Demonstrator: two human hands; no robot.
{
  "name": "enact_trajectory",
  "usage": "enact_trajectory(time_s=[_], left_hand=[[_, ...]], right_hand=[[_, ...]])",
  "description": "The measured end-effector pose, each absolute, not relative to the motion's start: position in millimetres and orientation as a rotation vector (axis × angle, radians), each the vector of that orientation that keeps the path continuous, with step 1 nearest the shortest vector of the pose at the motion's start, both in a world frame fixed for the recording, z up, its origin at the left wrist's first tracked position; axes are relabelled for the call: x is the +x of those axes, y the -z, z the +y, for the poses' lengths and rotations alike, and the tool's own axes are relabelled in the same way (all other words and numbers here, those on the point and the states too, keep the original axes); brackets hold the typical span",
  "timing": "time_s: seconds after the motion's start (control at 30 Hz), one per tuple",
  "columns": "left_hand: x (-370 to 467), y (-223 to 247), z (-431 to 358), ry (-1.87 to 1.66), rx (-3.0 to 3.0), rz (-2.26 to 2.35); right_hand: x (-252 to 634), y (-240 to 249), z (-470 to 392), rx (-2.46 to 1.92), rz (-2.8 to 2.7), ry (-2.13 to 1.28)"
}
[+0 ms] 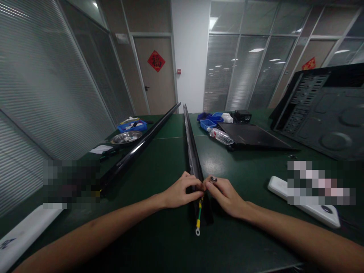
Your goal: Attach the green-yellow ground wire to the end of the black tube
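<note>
A long black rail point(191, 146) lies lengthwise on the green table, its near end between my hands. From that end a short yellow-green wire point(199, 214) with a ring terminal point(198, 231) hangs toward me. My left hand point(184, 190) is closed at the rail's left side, thumb and fingertips pinched near the top of the wire. On the right, my right hand point(226, 195) is closed too, its fingertips meeting those of the left; a small metallic piece point(213, 179) shows at its index finger. What lies between the fingertips is hidden.
Another black rail point(142, 146) lies to the left, beside a metal dish point(126, 137) and a blue tray point(132, 126). At right are blue bins point(208, 124), a plastic bottle point(221, 136), a black panel point(253, 135), a large black case point(327, 113) and a white device point(304, 203).
</note>
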State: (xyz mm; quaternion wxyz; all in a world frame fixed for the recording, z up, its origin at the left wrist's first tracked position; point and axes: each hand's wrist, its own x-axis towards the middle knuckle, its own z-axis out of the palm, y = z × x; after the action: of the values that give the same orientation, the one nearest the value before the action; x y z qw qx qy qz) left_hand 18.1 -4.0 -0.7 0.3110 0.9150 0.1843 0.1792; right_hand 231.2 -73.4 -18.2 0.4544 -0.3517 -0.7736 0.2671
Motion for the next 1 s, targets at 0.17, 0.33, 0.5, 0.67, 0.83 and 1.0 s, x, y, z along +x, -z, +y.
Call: enact_trajectory(time_s=[0.17, 0.33, 0.5, 0.67, 0.83, 1.0], left_hand=[[17.6, 0.1, -4.1, -0.455, 2.421, 0.484], [17.2, 1.5, -3.2, -0.475, 2.437, 0.473], [17.6, 0.2, -3.4, -0.462, 2.439, 0.460], [17.6, -1.7, -3.8, -0.422, 2.434, 0.470], [16.4, -1.4, -2.7, -0.434, 2.442, 0.442], [15.9, 1.7, -1.5, -0.430, 2.460, 0.463]], right_hand=[[233.4, 15.1, -73.9, -0.820, -1.974, -0.636], [236.4, 15.0, -73.8, -0.801, -2.000, -0.660], [238.9, 14.3, -72.5, -0.791, -2.009, -0.699], [238.6, 12.8, -73.2, -0.791, -2.007, -0.721], [238.1, 16.1, -72.9, -0.781, -2.004, -0.750], [237.2, 16.5, -72.8, -0.768, -2.020, -0.716]])
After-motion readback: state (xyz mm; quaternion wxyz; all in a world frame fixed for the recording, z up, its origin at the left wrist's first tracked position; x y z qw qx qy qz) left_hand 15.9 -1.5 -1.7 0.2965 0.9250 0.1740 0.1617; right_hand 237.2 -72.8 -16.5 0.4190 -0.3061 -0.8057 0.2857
